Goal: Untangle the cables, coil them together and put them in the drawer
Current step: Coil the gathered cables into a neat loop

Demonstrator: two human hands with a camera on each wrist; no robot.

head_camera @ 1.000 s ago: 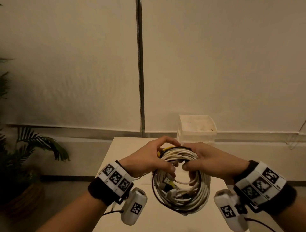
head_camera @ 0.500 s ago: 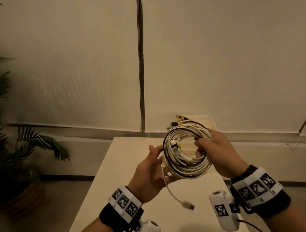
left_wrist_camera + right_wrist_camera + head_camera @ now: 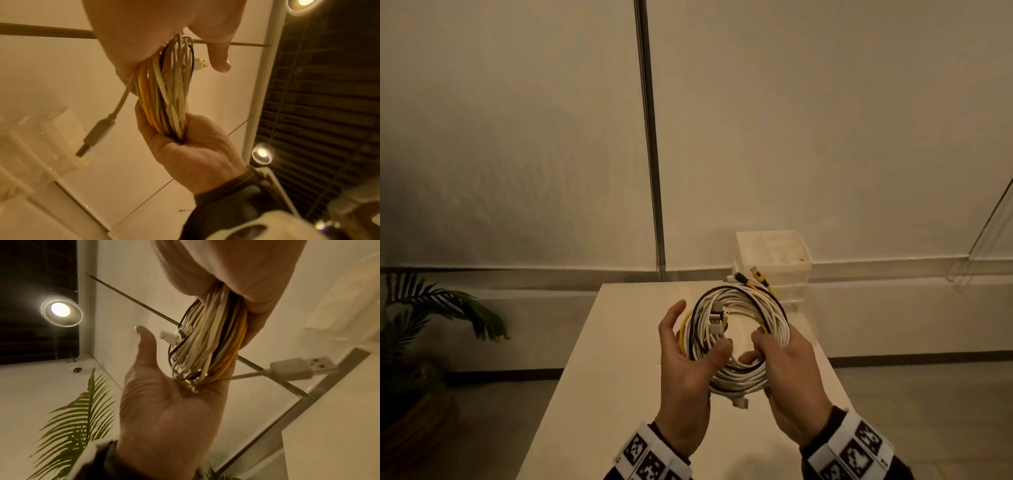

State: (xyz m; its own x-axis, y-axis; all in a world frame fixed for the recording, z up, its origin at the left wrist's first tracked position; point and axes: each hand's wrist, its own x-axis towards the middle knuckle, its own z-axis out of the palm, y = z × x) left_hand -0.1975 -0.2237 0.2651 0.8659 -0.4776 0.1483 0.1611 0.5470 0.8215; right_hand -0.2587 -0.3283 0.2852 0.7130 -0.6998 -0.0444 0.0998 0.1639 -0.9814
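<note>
Cable coil: held above the table, near side buried in my palms. My left hand cups it, thumb hooked through; my right hand grips its rim. Drawer unit: beyond the coil, contents indistinct. Plant: left of the table.

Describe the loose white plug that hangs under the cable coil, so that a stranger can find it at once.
Start at the pale table; above it two hands hold a round cable coil. From the coil's lowest edge, between the wrists, one short white end hangs with a loose plug. The yellow and black plugs stick out at the coil's far top instead.
</note>
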